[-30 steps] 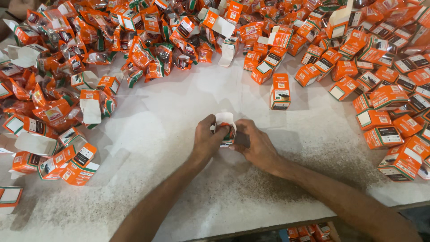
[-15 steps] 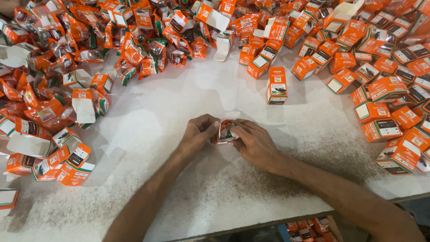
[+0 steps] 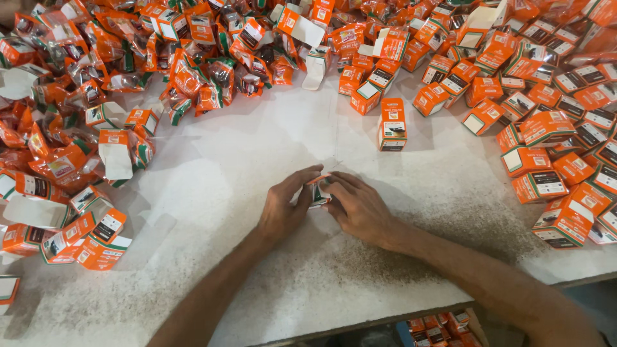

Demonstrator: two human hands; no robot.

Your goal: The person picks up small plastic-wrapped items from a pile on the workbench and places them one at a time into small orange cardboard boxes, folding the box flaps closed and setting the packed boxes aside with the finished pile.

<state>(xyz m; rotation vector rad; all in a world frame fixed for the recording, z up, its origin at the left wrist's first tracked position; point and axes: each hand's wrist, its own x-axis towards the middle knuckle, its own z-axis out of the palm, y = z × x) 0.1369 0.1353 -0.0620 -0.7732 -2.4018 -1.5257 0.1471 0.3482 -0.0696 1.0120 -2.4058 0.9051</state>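
Observation:
Both of my hands meet over one small orange and white carton [image 3: 317, 191] at the middle of the white table [image 3: 257, 160]. My left hand [image 3: 286, 207] grips its left side with fingers curled over the top. On the other side, my right hand [image 3: 357, 205] closes around it, thumb and fingers pressing the box. Most of the carton is hidden by my fingers. A closed orange carton [image 3: 393, 124] lies alone just beyond my hands.
Heaps of orange cartons crowd the right side [image 3: 553, 160] and far edge [image 3: 385, 45]. Crumpled orange plastic pouches [image 3: 193, 77] and flat unfolded cartons [image 3: 116, 154] pile at the left. More cartons sit in a box below the table's front edge [image 3: 437, 324].
The carton showed its white flap up a second ago; now it is turned down and closed between my hands, which have lowered nearer the table.

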